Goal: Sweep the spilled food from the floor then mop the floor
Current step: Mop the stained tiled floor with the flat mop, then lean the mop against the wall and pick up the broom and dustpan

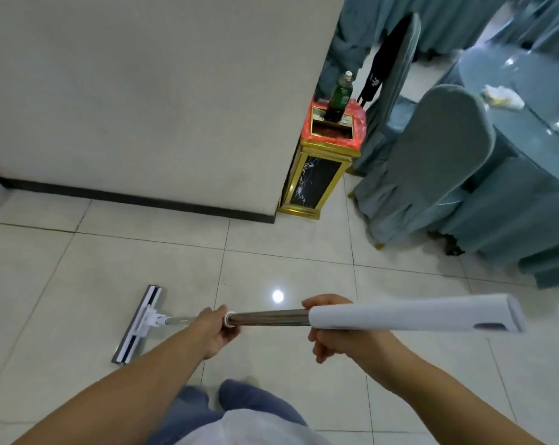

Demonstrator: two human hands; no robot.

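Flat mop [268, 317]: one item, in use, held low across the person's front and slanting down to the left. Mop head [140, 324]: a long, narrow white and grey plate lying flat on the floor [304, 252] at lower left, joined to the metal pole by a white swivel. Grip sleeve [416, 314]: white plastic covering the upper end of the pole and reaching to the right. Left hand [214, 329]: fingers curled round the pole at a white collar, between the head and the sleeve. Right hand [328, 329]: wrapped round the pole where metal meets the sleeve, thumb on top. The two hands are apart, with bare metal between them. Floor: pale glossy tiles with dark grout lines and a round glint of light [277, 296] just above the pole. Legs [239, 399]: blue trousers, seen below the hands. Wall [143, 91]: plain off-white, ending in a corner, with a black skirting strip [127, 197] along its foot. Waste bin [316, 175]: square, gold-framed with black marbled panels, standing at the wall's corner, a red liner [358, 136] folded over its rim. Bottle [339, 97]: green, capped, upright on the bin's top. Chairs: one [432, 155] in a teal cover to the right of the bin, a second [397, 75] behind it with a black item [381, 59] hung on its back. Table [528, 91]: round, glass-topped, teal-skirted, at far right, bearing crumpled white paper [502, 96].
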